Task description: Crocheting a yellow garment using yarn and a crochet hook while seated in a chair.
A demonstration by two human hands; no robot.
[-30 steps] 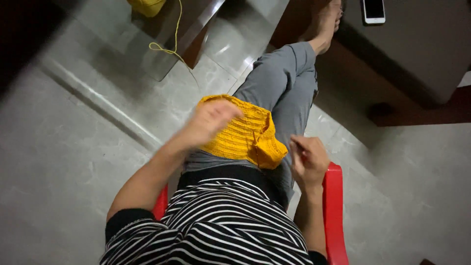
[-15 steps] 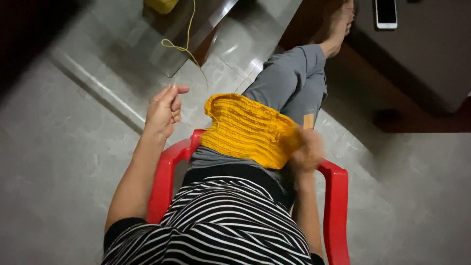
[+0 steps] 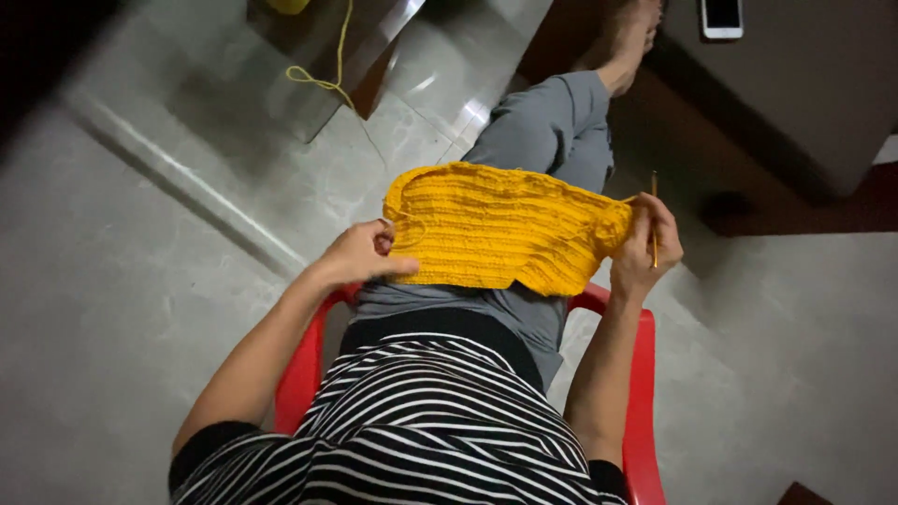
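Note:
A yellow ribbed crochet piece (image 3: 500, 229) is stretched flat across my lap, over grey trousers. My left hand (image 3: 365, 254) pinches its left edge, fingers closed on the fabric. My right hand (image 3: 645, 248) grips the right edge and also holds a thin crochet hook (image 3: 653, 217) that points upward. A strand of yellow yarn (image 3: 323, 65) runs from the piece up across the floor to a yellow ball (image 3: 285, 6) at the top edge.
I sit on a red plastic chair (image 3: 641, 393) on a grey tiled floor. A low glass table (image 3: 309, 56) stands ahead on the left. A phone (image 3: 722, 17) lies on a dark surface at the upper right.
My left hand came back from the side and took hold of the piece's left edge. Both hands have pulled the crochet piece out wide and flat.

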